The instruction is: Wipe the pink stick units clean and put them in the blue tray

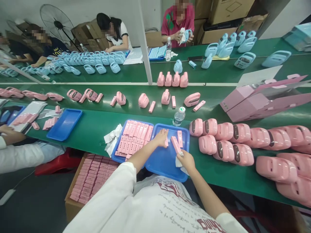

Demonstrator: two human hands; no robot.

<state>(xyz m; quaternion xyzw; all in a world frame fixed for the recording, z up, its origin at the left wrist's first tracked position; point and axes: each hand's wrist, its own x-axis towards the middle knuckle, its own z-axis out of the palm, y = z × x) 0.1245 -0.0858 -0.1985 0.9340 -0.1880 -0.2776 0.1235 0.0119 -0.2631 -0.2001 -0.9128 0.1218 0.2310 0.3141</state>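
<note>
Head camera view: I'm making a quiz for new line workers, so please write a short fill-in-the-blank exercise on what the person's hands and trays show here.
1. The left hand rests on a ____ tray.
2. The right hand holds a white cloth and a ____ strip-shaped part.
3. The neighbouring tray is filled with rows of pink ____.
4. A clear water ____ stands just behind the trays.

Missing words: blue; pink; strips; bottle
</note>
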